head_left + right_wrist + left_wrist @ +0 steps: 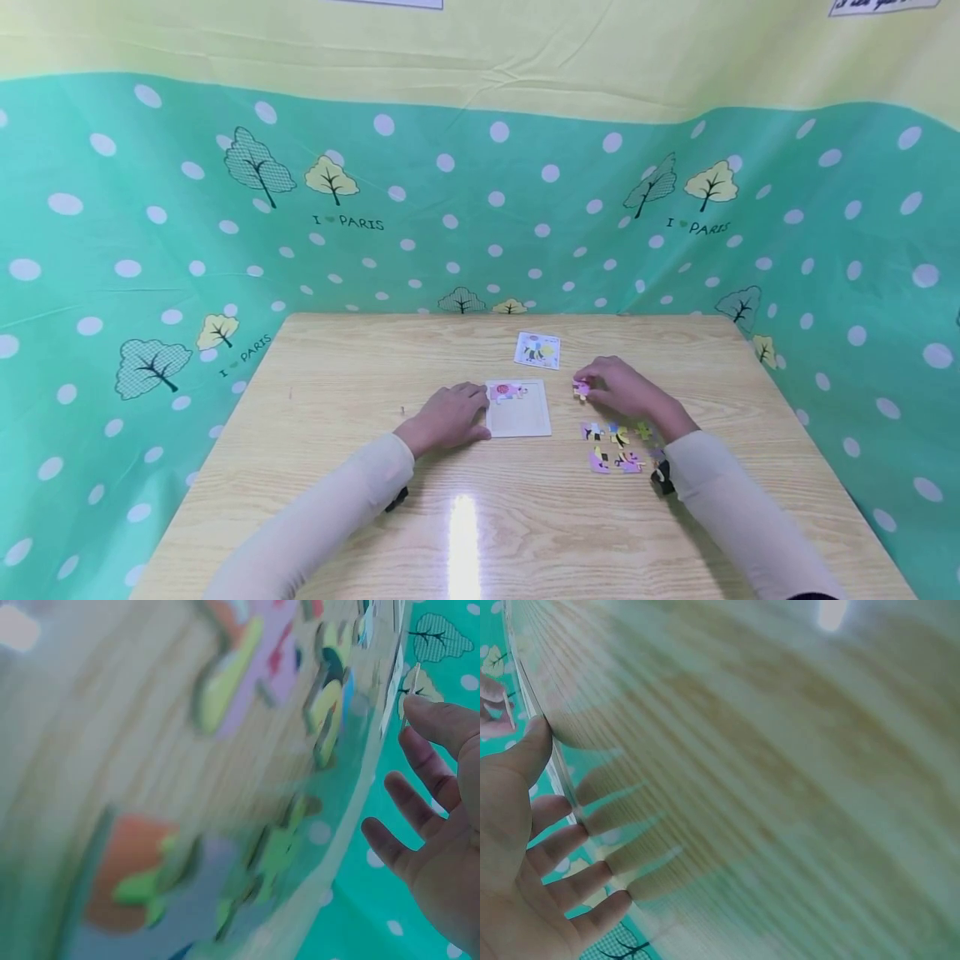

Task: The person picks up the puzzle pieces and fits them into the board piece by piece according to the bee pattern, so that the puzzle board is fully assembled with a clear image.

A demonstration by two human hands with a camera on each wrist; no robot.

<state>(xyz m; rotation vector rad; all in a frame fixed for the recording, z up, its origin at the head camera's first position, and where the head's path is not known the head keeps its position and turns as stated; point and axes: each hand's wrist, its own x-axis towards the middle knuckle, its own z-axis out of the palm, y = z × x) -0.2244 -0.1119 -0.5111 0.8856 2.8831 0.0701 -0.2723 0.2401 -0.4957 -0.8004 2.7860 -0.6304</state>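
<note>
My left hand (450, 418) rests at the left edge of a square white puzzle tray (528, 422), its fingers spread and fairly straight. In the tray's upper left lies a fitted pink section (506, 392) with a red round shape. To the tray's right, my right hand (624, 390) pinches a pink puzzle piece (581, 388) between thumb and index finger, just above the table. The right wrist view shows that piece (411, 694) edge-on, the other fingers held apart. Several loose puzzle pieces (600, 461) lie below the right hand, some partly hidden by the wrist.
Behind the tray lies a square picture card (550, 360) with a coloured drawing. The wooden table (337, 367) ends at a green dotted cloth (420, 225) at the back and sides. Black wrist gear (662, 479) sits under the right sleeve near the loose pieces.
</note>
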